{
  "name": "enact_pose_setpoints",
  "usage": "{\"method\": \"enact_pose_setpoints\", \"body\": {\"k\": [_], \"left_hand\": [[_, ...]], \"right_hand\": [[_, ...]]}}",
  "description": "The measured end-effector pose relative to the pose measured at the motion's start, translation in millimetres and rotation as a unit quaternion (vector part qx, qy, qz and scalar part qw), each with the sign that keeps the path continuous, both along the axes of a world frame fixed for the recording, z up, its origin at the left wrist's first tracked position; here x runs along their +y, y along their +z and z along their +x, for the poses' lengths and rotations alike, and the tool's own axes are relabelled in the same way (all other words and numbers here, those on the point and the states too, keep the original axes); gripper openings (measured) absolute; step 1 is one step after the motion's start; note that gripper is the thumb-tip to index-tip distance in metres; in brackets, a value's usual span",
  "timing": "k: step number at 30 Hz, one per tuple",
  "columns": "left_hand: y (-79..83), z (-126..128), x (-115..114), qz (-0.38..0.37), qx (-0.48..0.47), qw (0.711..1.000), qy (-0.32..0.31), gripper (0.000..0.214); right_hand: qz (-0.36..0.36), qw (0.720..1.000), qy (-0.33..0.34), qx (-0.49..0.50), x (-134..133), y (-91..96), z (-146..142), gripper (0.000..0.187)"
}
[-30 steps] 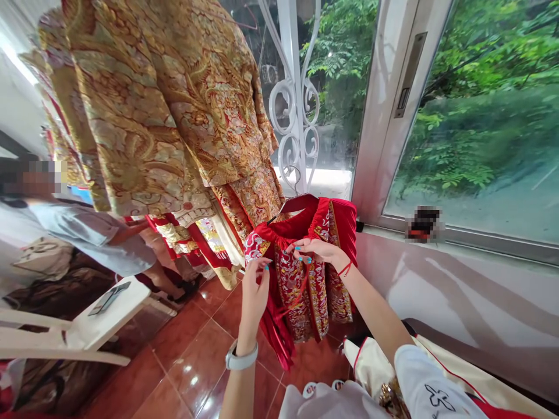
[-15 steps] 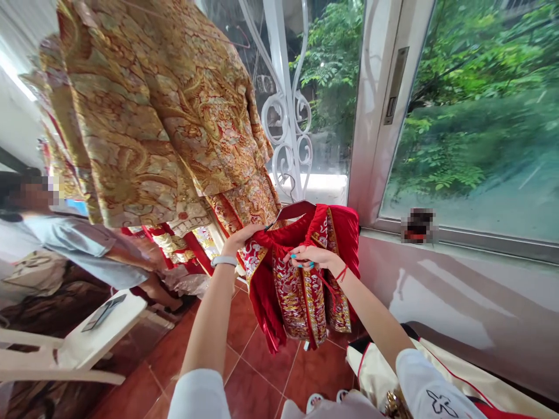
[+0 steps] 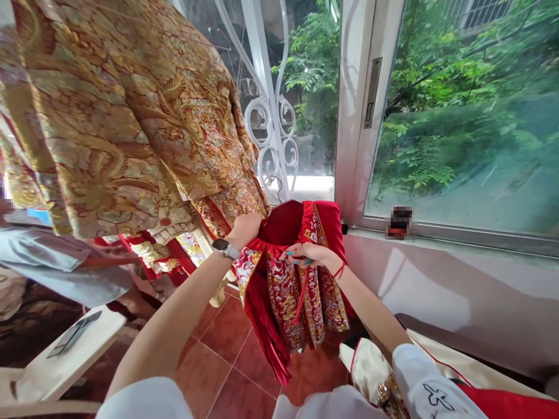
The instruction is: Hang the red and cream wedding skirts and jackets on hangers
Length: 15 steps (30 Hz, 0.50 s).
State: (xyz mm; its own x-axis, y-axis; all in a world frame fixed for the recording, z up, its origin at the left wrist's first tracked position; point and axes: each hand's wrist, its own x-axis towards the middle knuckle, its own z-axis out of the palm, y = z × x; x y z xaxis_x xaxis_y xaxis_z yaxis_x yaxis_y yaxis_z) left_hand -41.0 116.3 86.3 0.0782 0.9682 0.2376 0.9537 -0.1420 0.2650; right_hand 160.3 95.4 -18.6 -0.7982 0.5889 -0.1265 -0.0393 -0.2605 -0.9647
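Note:
A red skirt [image 3: 286,297] with gold and silver embroidered panels hangs in front of me, its gathered waistband open at the top. My left hand [image 3: 245,230], with a watch on the wrist, is closed at the left end of the waistband; its fingertips are hidden. At the front of the waistband, my right hand [image 3: 308,256] has its fingers bent and pressed on the fabric, the blue nails showing. A red cord [image 3: 300,297] dangles below that hand. The thin edge of a hanger [image 3: 283,203] shows behind the waist opening.
Gold embroidered garments [image 3: 131,116] hang at the left, close to my left hand. A white scrolled metal grille [image 3: 271,122] and windows stand behind. A person in a grey shirt [image 3: 56,262] is at the far left, near a white chair [image 3: 74,355] with a phone on it. Cream fabric [image 3: 371,366] lies lower right.
My left wrist has turned, so the watch face now shows. The waist opening gapes wider, and less of the hanger is visible. The view has shifted to the right.

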Motion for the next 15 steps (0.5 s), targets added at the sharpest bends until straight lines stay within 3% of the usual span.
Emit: {"method": "enact_pose_setpoints", "body": {"k": [3, 5, 7, 9, 11, 13, 15], "left_hand": [[1.7, 14.2, -15.9, 0.090, 0.075, 0.992, 0.038, 0.042], [6.6, 18.3, -20.4, 0.147, 0.070, 0.983, 0.085, 0.044], [9.3, 15.2, -25.8, 0.160, -0.001, 0.983, 0.093, 0.036], [3.1, 8.2, -39.1, 0.162, -0.117, 0.979, 0.047, 0.023], [-17.7, 5.9, -63.4, 0.178, -0.253, 0.951, 0.005, 0.013], [-53.7, 16.9, -95.2, 0.174, -0.381, 0.908, 0.011, 0.008], [-98.8, 42.4, -125.8, 0.065, -0.498, 0.865, -0.009, 0.005]], "right_hand": [[0.007, 1.000, -0.009, -0.010, -7.8, 4.3, -3.5, 0.011], [0.008, 1.000, -0.017, -0.008, -13.7, 4.4, -7.2, 0.011], [-0.005, 1.000, -0.011, 0.010, -18.5, 2.1, -8.7, 0.011], [-0.033, 0.998, 0.007, 0.044, -21.0, -1.9, -6.5, 0.012], [-0.062, 0.994, 0.018, 0.084, -20.7, -5.8, -2.1, 0.011], [-0.085, 0.990, 0.019, 0.115, -19.2, -7.9, 1.1, 0.011], [-0.102, 0.986, 0.021, 0.133, -18.7, -8.0, 0.3, 0.013]]}}
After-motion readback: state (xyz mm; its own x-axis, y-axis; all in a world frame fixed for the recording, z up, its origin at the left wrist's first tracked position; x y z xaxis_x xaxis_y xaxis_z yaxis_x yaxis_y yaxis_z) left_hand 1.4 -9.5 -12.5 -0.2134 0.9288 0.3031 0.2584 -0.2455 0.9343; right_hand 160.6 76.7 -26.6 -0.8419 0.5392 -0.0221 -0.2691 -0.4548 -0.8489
